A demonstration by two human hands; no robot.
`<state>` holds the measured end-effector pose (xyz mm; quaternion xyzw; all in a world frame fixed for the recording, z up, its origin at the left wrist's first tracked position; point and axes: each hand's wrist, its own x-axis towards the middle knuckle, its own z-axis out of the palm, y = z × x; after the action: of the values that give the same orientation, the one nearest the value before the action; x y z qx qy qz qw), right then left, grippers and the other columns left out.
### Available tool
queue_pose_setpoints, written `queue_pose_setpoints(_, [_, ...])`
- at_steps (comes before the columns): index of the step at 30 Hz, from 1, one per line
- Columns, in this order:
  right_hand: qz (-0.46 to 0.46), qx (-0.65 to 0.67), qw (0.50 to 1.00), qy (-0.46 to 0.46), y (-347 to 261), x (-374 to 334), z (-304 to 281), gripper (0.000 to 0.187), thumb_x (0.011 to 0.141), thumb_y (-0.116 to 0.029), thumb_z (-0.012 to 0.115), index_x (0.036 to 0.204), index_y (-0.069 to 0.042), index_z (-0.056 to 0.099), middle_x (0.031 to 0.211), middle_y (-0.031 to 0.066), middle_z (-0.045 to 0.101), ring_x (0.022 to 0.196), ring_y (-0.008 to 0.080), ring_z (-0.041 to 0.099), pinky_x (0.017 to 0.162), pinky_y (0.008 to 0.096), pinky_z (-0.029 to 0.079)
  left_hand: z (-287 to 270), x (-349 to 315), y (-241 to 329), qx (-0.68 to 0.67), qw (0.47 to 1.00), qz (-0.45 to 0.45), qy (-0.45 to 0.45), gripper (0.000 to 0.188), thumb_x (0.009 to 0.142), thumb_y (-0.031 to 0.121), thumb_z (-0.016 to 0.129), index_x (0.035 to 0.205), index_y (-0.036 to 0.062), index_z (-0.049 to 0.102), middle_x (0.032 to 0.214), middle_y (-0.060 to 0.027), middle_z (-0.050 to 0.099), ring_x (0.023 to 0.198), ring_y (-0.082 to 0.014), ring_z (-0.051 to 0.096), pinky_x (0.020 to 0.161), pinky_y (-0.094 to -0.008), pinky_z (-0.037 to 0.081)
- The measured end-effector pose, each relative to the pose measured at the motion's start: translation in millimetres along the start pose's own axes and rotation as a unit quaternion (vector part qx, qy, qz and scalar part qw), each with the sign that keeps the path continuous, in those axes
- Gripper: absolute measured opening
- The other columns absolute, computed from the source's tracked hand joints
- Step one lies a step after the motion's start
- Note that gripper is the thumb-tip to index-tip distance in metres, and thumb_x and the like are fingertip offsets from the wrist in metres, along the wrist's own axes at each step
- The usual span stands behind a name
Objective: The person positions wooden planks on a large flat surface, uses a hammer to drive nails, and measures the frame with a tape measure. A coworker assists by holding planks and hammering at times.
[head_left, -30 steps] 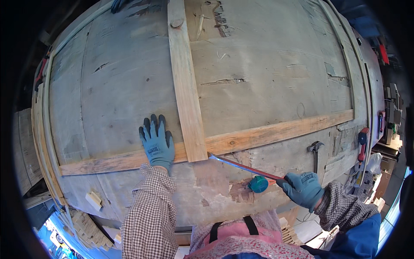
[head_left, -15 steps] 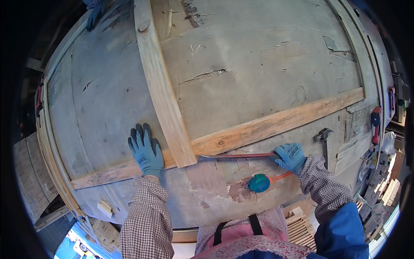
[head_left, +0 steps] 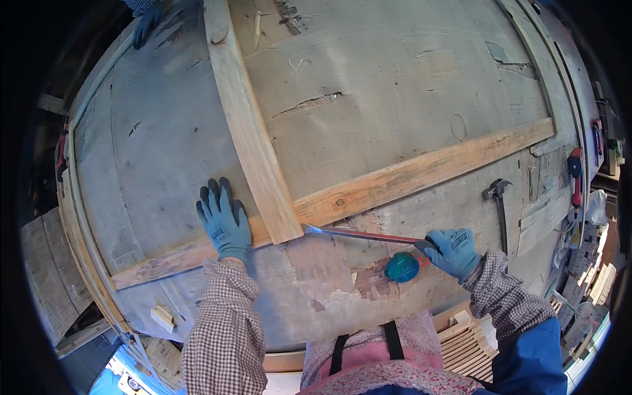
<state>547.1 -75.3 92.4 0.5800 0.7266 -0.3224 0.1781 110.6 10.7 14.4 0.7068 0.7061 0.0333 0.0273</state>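
My left hand [head_left: 226, 220], in a blue glove with dark fingertips, lies flat with fingers spread over the long wooden batten [head_left: 388, 179] and the grey panel [head_left: 178, 151]. To its right, a paler cross board [head_left: 253, 125] meets the batten. My right hand [head_left: 454, 252], gloved alike, is closed around one end of a red pry bar [head_left: 368, 235]. The bar's tip points left, right beside the lower end of the cross board. I cannot tell whether it touches the wood. A round teal object [head_left: 401, 266] with an orange-red part lies just below the bar.
A hammer [head_left: 498, 204] lies on the panel to the right, and a red-and-black tool [head_left: 576, 181] at the right edge. A small wood scrap [head_left: 162, 318] sits near front left. Another person's gloved hand [head_left: 145, 27] rests at the far left. Wood offcuts [head_left: 596, 276] are piled at right.
The outer end of the pry bar and my right hand have moved down and slightly right, so the bar slants more. My left hand stays nearly in place.
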Motion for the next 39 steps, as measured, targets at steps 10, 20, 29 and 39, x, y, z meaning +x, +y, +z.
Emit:
queue_pose_setpoints(10, [-0.195,-0.110,0.950,0.218,21.5,38.3,-26.5,0.060,0.073,-0.051,0.063,0.126,-0.025,0.051,0.140,0.0117,0.037,0.131,0.0329,0.033,0.108,0.0498,0.025,-0.4,-2.2,-4.6,0.019,1.000,0.010,-0.015,0.056,0.088,0.018,0.045,0.142,0.0129,0.032,0.148,-0.0137,0.027,0.137,-0.0324,0.022,0.112,-0.0463,0.012])
queue_pose_setpoints(20, [-0.197,-0.156,0.959,0.128,28.4,94.0,-58.8,0.068,0.078,-0.062,0.049,0.135,-0.027,0.042,0.146,0.0147,0.027,0.136,0.0322,0.025,0.112,0.0526,0.015,-9.0,-0.6,1.1,0.001,0.999,0.006,-0.051,0.058,0.085,0.014,0.045,0.141,0.0094,0.032,0.147,-0.0161,0.026,0.136,-0.0364,0.021,0.112,-0.0485,0.011])
queue_pose_setpoints(29, [-0.191,-0.171,0.949,0.184,24.4,89.6,-60.4,0.059,0.077,-0.049,0.058,0.132,-0.033,0.045,0.142,0.0125,0.035,0.132,0.0322,0.032,0.110,0.0514,0.022,-4.0,1.4,0.1,-0.007,0.999,0.007,-0.034,0.059,0.084,0.016,0.049,0.141,0.0102,0.034,0.147,-0.0160,0.027,0.136,-0.0346,0.021,0.111,-0.0498,0.011])
queue_pose_setpoints(39, [-0.048,-0.083,0.978,0.185,21.8,9.1,-11.2,0.033,0.078,-0.039,0.065,0.102,-0.017,0.060,0.096,0.0006,0.055,0.090,0.0203,0.053,0.076,0.0371,0.042,6.4,-0.1,-4.5,0.003,1.000,0.023,0.020,0.055,0.087,0.019,0.048,0.140,0.0135,0.036,0.146,-0.0126,0.031,0.135,-0.0320,0.025,0.111,-0.0477,0.014])
